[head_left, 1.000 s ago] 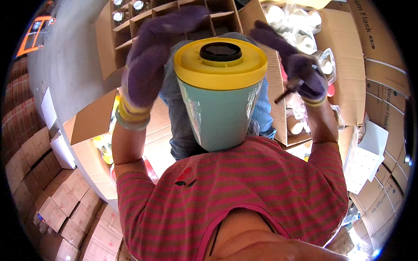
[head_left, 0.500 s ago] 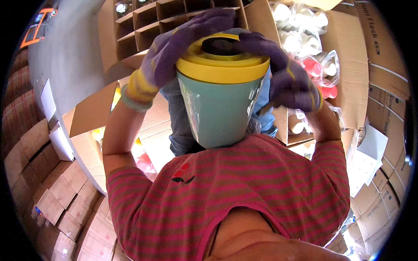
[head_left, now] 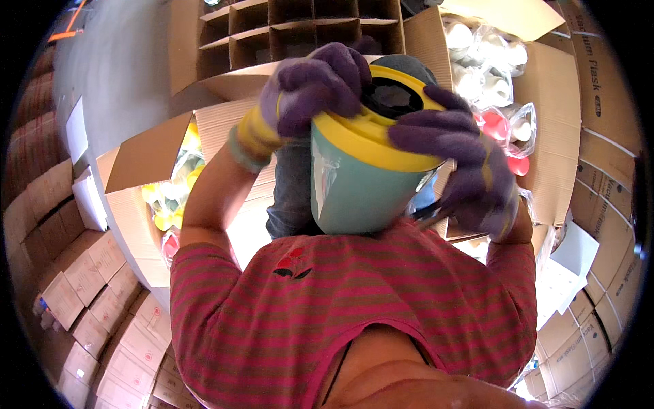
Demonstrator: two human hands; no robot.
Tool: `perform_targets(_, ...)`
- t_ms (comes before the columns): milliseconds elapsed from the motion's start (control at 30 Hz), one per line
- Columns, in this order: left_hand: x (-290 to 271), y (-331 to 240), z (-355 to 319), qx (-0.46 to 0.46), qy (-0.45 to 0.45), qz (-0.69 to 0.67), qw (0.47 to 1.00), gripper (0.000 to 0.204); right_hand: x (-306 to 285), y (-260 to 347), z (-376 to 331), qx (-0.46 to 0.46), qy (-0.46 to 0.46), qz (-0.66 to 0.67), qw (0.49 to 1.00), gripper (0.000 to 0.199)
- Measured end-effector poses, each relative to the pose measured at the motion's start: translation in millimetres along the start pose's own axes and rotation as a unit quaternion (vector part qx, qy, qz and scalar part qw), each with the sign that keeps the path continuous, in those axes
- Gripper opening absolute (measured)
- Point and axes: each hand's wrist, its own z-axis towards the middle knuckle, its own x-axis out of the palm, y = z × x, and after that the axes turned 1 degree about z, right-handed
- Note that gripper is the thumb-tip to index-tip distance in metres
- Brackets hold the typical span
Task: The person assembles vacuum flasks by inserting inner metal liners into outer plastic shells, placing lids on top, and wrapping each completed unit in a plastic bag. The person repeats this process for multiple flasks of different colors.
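Note:
A large teal container (head_left: pixel 361 198), tapered, with a broad yellow rim and a round black centre in its top, leans against my striped shirt, tipped slightly to the right. My left hand (head_left: pixel 317 85), in a purple knit glove with a yellow cuff, has its fingers curled over the left side of the yellow rim. On the right side of the rim press the gloved fingers of my right hand (head_left: pixel 463 150). A thin dark thing (head_left: pixel 430 217) sticks out below that hand; its kind is unclear. My jeans show behind the container.
Ahead lies a carton with cardboard dividers (head_left: pixel 293 41). An open carton (head_left: pixel 552 129) at right holds white and red bottles in clear bags; another carton (head_left: pixel 143 225) at left holds yellow-topped ones. Stacked cartons (head_left: pixel 610 88) line both sides.
The container has shifted right and tilted, showing more of its black top. My left hand has curled round the rim. My right hand has moved lower and right along it.

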Motion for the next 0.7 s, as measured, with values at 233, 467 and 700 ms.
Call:
perform_targets(233, -1, -61, 33, -0.099, 0.06, 0.127, 0.985, 0.018, -37, -17, -31, 0.047, -0.009, 0.151, 0.987, 0.04)
perform_targets(467, 28, -27, 7, -0.095, -0.072, 0.048, 0.992, 0.025, -1, -8, -29, 0.038, -0.062, 0.088, 0.993, 0.028)
perform_targets(700, 17, -55, 35, -0.219, -0.02, 0.088, 0.972, 0.032, -14, -3, -32, 0.056, -0.084, 0.135, 0.986, 0.038)
